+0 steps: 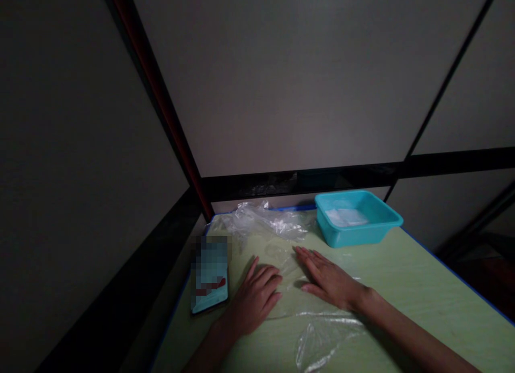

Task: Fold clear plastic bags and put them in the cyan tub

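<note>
Thin, glossy clear plastic film (pixel 289 293) lies flat on the table (pixel 418 287) between the hands, near edge running crosswise, long axis unclear; the left hand (pixel 257 298) has a loosely curled grip, the right hand (pixel 330 280) a flattened one, neither clasping anything.

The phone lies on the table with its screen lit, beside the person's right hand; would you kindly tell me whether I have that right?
Not quite: the head view shows the phone beside the left hand, not the right hand. It does lie on the table with its screen lit.
</note>
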